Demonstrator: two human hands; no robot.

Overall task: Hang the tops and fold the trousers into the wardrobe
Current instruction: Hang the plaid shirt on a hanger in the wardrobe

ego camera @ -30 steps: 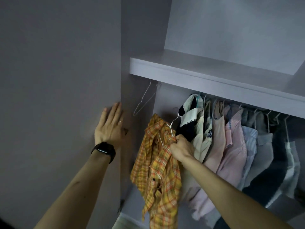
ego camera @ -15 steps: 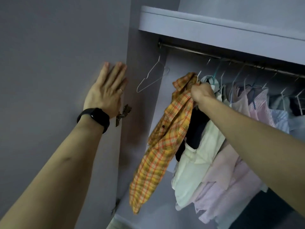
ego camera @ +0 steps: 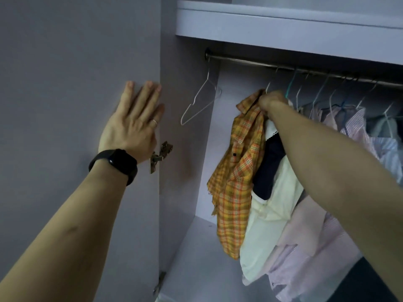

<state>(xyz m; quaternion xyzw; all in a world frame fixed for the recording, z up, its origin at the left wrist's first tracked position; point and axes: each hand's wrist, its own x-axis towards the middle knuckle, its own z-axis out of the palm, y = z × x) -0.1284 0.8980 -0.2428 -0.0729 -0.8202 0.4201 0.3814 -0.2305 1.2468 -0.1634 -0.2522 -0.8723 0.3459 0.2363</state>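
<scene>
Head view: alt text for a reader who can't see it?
The right hand grips a yellow plaid shirt at its collar, held just under the rail, beside the hung tops. The left hand lies flat against the open door; an empty wire hanger hangs at the rail's left end.

Two hands: left hand [ego camera: 133, 127], right hand [ego camera: 272, 101]. One checked shirt [ego camera: 237, 182], one bare hanger [ego camera: 200, 101], one rail [ego camera: 250, 62], one watch [ego camera: 115, 164].

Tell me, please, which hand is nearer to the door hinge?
Left. The left hand lies flat on the door beside the hinge; the right hand holds the shirt well to its right.
</scene>
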